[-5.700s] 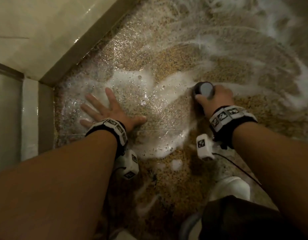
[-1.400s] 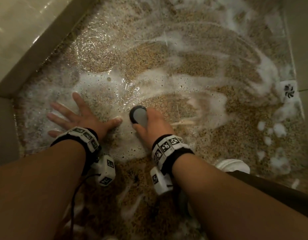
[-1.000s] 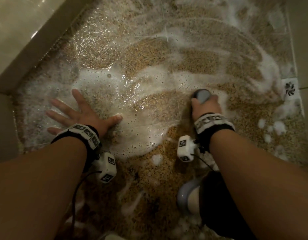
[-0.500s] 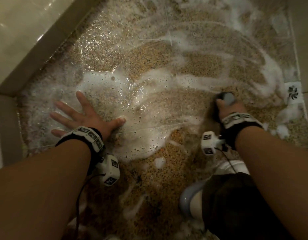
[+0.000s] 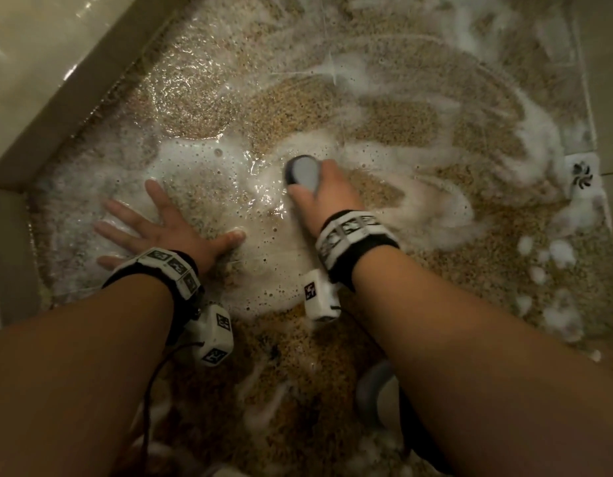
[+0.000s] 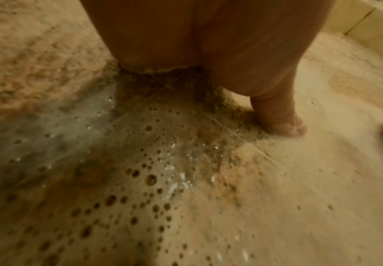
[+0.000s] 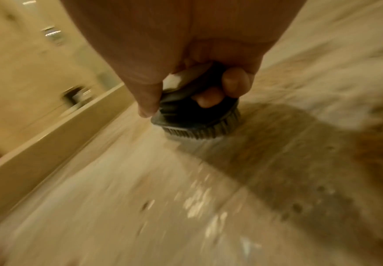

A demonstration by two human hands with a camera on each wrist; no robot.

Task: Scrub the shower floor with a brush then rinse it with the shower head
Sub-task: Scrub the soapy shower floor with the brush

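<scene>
A speckled tan shower floor (image 5: 394,118) lies wet under streaks of white foam (image 5: 195,160). My right hand (image 5: 327,197) grips a round grey scrub brush (image 5: 302,169) in the middle of the floor. In the right wrist view the brush (image 7: 197,118) has its bristles pressed to the floor, with my fingers (image 7: 233,81) curled over its top. My left hand (image 5: 160,225) lies flat with spread fingers on the foamy floor, left of the brush. The left wrist view shows its thumb (image 6: 281,120) on the bubbly floor (image 6: 163,180). No shower head shows.
A beige tiled kerb (image 5: 67,98) runs along the left edge and meets a wall at the corner. A white square drain cover (image 5: 582,173) sits at the right edge by the right wall. A pale slipper (image 5: 381,397) shows beneath my right forearm. Blobs of foam (image 5: 553,256) dot the right side.
My right hand has swept the brush left from near the drain to the middle of the floor, continuing a back-and-forth scrub. The left hand has stayed planted.
</scene>
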